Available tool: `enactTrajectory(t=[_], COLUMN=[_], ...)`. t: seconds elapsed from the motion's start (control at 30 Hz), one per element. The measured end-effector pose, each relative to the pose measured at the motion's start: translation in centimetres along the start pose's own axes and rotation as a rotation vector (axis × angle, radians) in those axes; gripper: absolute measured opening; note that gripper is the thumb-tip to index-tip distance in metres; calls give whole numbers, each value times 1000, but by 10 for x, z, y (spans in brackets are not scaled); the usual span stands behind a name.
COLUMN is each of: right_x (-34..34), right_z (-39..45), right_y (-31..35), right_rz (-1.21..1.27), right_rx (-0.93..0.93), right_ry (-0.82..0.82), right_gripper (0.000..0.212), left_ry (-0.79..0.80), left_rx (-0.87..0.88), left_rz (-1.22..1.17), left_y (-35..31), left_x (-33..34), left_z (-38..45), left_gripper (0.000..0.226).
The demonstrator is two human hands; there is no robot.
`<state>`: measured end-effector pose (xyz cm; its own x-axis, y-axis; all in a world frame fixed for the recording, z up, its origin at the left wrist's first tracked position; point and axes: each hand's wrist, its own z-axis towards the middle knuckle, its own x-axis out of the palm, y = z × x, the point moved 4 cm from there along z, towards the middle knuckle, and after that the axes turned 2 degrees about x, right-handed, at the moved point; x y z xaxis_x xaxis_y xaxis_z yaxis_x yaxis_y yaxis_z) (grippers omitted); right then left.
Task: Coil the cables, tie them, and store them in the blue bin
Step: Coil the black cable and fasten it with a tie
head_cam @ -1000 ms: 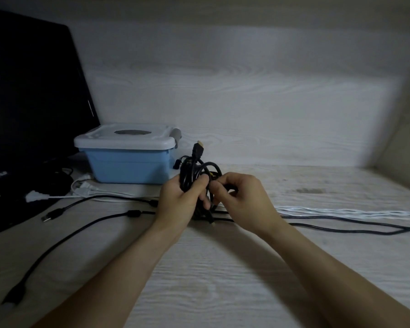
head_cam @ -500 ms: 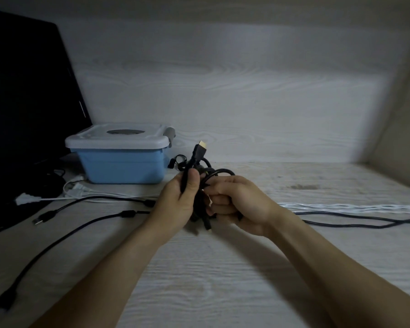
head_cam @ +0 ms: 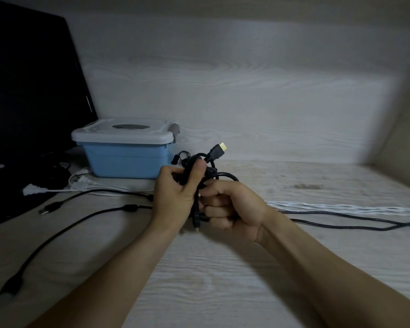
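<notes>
Gripping the springy, light black coil [head_cam: 199, 176] with both hands, left hand [head_cam: 175, 195] and right hand [head_cam: 232, 207], we judge mid-bundle the safest hold.

One blue bin [head_cam: 126, 162], one coiled black cable [head_cam: 208, 171] held in two hands, three loose black cables, two white cables, one monitor [head_cam: 31, 114].

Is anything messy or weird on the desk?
A bit messy: loose black cables and a white cable sprawl uncoiled across the desk. The blue bin has its lid on, so nothing can go in yet. Nothing looks broken or spilled.
</notes>
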<state>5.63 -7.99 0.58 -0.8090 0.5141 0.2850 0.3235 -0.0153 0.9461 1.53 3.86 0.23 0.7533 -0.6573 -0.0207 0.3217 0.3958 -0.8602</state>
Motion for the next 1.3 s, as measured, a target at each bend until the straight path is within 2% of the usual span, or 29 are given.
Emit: enactTrajectory(t=[0.1, 0.27, 0.43, 0.5, 0.53, 0.57, 0.67, 0.73, 0.87, 0.93, 1.13, 1.3], right_x=[4, 10, -1, -9, -12, -16, -22, -23, -26, -30, -39, -37], right_z=[-1, 1, 4, 4, 4, 4, 4, 5, -2, -6, -12, -9], right_y=[0, -3, -6, -4, -3, -1, 0, 1, 14, 22, 30, 33], right_rz=[9, 44, 15, 97, 126, 149, 121, 50, -90, -180, -466, -644], right_rx=[-18, -80, -124, -120, -117, -112, -101, -89, -105, -113, -170, -289], right_ry=[-6, -82, -302, -371, -399, -422, -415, -406, -447, -468, -559, -579], right_gripper=[40, 39, 41, 50, 52, 52, 53, 53, 34, 33, 52, 55], left_ry=[-34, -81, 31, 160, 245, 312, 310, 279, 288, 301, 359, 425], left_rx=[4, 167, 254, 237, 223, 213, 210, 207, 243, 273, 327, 264], left_rz=[0, 61, 136, 115, 101, 93, 97, 84, 112, 142, 237, 186], left_y=[-1, -10, -16, -15, -14, -13, -10, -7, -10, -11, -8, -11], left_x=[-1, -8, -4, 2, 6, 10, 13, 12, 11, 11, 10, 10], left_z=[-1, -1, -4, -9, -12, -16, -18, -16, -14, -14, -14, -15], left_gripper=[55, 41, 28, 8, 11, 25, 46, 47, 51, 53, 50, 52])
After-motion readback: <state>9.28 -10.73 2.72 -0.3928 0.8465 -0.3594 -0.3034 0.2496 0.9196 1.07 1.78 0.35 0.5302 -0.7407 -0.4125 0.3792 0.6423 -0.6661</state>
